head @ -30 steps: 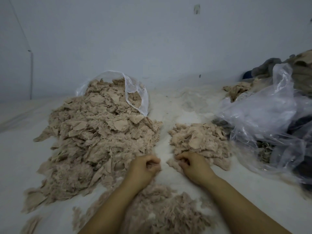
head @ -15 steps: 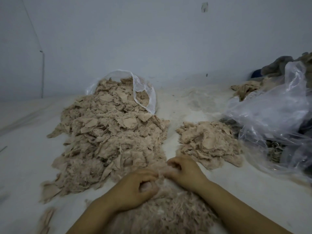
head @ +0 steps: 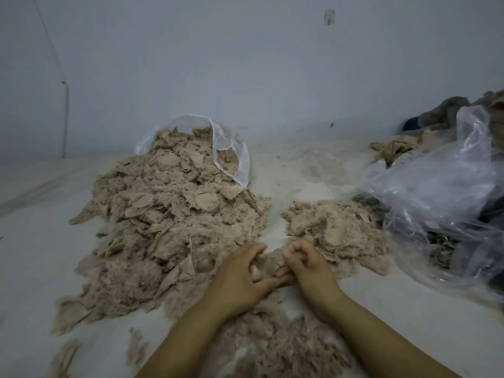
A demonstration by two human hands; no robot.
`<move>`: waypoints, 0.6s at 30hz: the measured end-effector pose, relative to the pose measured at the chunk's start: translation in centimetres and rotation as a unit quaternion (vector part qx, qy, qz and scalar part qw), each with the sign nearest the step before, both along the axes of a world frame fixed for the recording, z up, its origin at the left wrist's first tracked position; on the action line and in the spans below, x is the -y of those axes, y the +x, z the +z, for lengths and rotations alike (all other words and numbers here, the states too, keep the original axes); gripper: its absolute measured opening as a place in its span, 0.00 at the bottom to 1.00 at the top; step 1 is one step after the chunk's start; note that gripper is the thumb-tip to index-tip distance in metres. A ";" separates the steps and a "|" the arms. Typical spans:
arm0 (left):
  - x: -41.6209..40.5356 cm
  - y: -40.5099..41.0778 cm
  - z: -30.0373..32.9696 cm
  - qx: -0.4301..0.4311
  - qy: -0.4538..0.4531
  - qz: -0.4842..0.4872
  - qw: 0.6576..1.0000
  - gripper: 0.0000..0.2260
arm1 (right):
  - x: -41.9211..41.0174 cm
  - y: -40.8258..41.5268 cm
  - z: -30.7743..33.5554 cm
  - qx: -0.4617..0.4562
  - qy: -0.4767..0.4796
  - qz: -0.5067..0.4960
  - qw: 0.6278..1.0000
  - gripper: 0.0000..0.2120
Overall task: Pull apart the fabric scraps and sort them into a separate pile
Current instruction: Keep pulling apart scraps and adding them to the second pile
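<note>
A large heap of beige fabric scraps (head: 169,222) spills out of a clear bag (head: 231,148) at centre left. A smaller pile of scraps (head: 335,230) lies to the right of it. Fluffy pulled-apart fibre (head: 275,347) is spread in front, between my forearms. My left hand (head: 240,279) and my right hand (head: 308,266) meet between the two piles, fingers curled, both pinching one small beige scrap (head: 270,260). Most of that scrap is hidden by my fingers.
A big crumpled clear plastic bag (head: 436,203) with dark fabric inside lies at the right. Behind it are more beige rags (head: 392,148) and grey cloth (head: 439,113). A pale wall stands at the back. The white floor (head: 32,255) stretches off to the left.
My hands, apart a second ago, came together over the fluffy fibre and now hold one scrap between them. The view has shifted slightly left.
</note>
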State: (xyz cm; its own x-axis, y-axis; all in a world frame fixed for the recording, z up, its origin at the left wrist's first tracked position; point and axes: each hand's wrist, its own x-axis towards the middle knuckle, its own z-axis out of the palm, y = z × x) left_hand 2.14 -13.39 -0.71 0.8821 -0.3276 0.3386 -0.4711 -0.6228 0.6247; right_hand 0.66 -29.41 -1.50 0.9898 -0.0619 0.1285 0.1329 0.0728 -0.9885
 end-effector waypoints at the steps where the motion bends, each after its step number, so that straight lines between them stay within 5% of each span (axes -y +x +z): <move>1: 0.3 0.1 -0.4 -0.011 0.002 -0.002 1.000 0.22 | 0.1 0.0 0.0 0.003 0.015 0.000 1.000 0.03; 4: 0.6 0.4 -1.0 -0.034 -0.098 0.019 0.994 0.07 | 0.6 0.2 -0.1 0.012 -0.007 -0.041 0.999 0.01; 7: 0.0 1.0 -1.0 -0.084 -0.226 0.057 0.969 0.09 | 1.2 0.4 0.0 0.020 -0.053 -0.061 0.997 0.03; 10: -0.4 0.9 -0.6 -0.162 -0.338 0.052 0.926 0.07 | 1.3 -0.3 0.6 0.041 -0.111 -0.015 0.993 0.16; 12: -0.3 0.6 -0.6 -0.165 -0.329 0.022 0.929 0.11 | 0.9 -0.7 0.7 0.045 -0.148 0.009 0.988 0.18; 16: 0.3 -0.2 -0.4 -0.122 -0.282 -0.036 0.951 0.15 | -0.2 -0.6 0.4 0.022 -0.118 0.025 0.992 0.04; 18: 0.5 -0.6 -0.5 -0.118 -0.269 -0.056 0.954 0.12 | -0.4 -0.6 0.4 0.021 -0.075 0.015 0.997 0.08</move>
